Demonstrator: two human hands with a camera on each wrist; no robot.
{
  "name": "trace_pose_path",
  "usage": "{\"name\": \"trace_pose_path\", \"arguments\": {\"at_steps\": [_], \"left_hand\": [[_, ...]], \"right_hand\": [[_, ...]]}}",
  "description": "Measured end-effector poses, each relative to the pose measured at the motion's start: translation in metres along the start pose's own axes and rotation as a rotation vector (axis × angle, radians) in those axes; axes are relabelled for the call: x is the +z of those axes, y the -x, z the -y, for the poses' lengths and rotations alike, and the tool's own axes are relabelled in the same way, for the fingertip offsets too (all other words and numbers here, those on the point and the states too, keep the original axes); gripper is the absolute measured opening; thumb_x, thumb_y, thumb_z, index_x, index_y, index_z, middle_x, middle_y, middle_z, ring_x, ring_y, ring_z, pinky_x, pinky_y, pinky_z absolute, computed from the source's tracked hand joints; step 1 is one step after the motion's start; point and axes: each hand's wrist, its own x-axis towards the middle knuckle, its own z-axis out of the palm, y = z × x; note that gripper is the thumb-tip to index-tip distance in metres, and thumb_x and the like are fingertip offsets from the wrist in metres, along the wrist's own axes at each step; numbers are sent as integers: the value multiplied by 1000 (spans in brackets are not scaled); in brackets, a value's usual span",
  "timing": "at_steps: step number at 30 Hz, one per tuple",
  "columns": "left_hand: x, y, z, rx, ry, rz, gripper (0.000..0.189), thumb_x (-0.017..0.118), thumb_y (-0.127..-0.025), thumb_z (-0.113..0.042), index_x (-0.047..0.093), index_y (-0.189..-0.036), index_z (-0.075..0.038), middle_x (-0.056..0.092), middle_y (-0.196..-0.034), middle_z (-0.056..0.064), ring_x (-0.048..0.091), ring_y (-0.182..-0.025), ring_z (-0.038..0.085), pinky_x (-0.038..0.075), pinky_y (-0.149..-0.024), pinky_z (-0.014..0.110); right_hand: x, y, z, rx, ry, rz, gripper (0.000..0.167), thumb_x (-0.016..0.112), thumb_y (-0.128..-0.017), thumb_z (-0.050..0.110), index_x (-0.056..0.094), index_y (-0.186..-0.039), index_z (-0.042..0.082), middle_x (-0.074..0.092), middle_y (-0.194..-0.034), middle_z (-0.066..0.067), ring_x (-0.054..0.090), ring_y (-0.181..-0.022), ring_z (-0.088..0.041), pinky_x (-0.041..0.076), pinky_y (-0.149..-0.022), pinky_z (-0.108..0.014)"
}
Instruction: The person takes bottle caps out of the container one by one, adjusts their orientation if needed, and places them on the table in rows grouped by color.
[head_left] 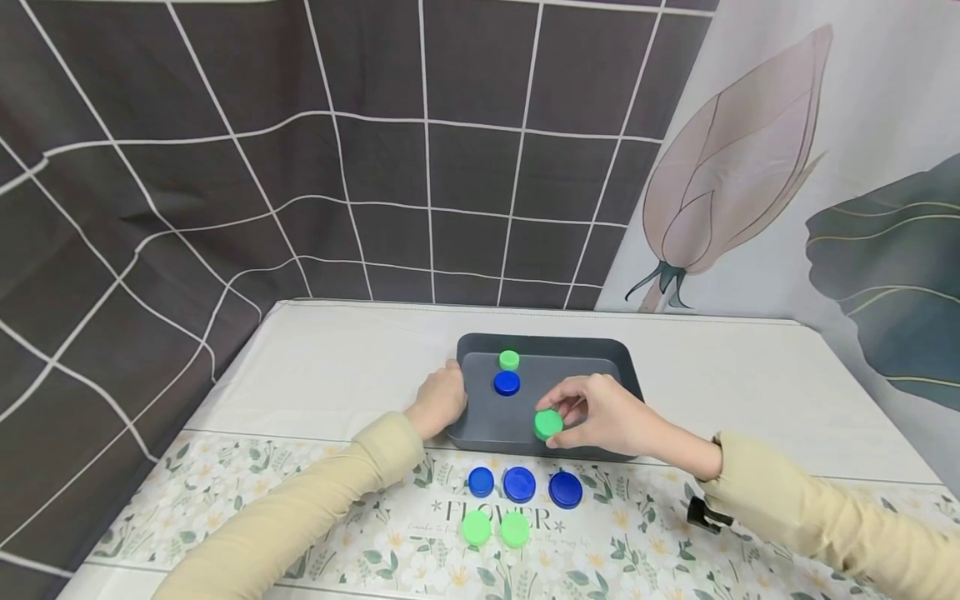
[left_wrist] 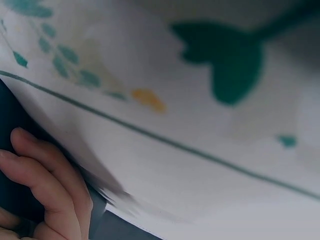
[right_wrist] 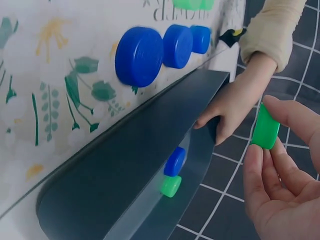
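Note:
My right hand (head_left: pixel 603 417) pinches a green bottle cap (head_left: pixel 548 425) between thumb and fingertips, over the near right part of a dark grey tray (head_left: pixel 577 367). In the right wrist view the held green cap (right_wrist: pixel 266 126) stands on edge between the fingers. At the tray's left side my left hand (head_left: pixel 441 402) grips the wall. Its curled fingers (left_wrist: pixel 55 175) show beside the dark tray in the left wrist view. Inside the tray, a smaller green cap (head_left: pixel 509 360) lies just behind a blue cap (head_left: pixel 507 383).
In front of the tray lie three blue caps (head_left: pixel 519 484) in a row. Two green caps (head_left: pixel 476 527) sit nearer me on the flower-print cloth (head_left: pixel 630 521). A dark tiled-pattern curtain (head_left: pixel 472 167) hangs behind the table. A small black clip-like object (head_left: pixel 708 515) is at the right sleeve.

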Motion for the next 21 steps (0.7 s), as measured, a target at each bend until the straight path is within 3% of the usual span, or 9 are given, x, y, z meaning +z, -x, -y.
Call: {"name": "trace_pose_path", "arguments": {"at_steps": [9,16,21], "left_hand": [[2,-2,-1,-5,0,3,28,49,-92,-1,47,-117,13,63,-77,20,61,-56,21,51,-47,24],[2,-3,1,-17,0,13,35,50,-92,-1,44,-123,14,63,-77,19,60,-57,20,50,-47,23],[2,-2,2,-12,0,4,37,50,-92,-1,43,-124,15,63,-79,21,61,-59,21,52,-49,24]], "right_hand": [[5,22,5,-24,9,-1,32,82,-75,17,70,-103,8,69,-93,2,62,-79,-1,57,-72,-20],[16,34,7,24,-28,42,34,81,-75,20,70,-105,9,68,-96,4,61,-79,0,57,-73,-23],[26,39,4,47,5,59,33,83,-73,19,71,-103,12,69,-96,7,58,-78,2,56,-72,-22]]}}
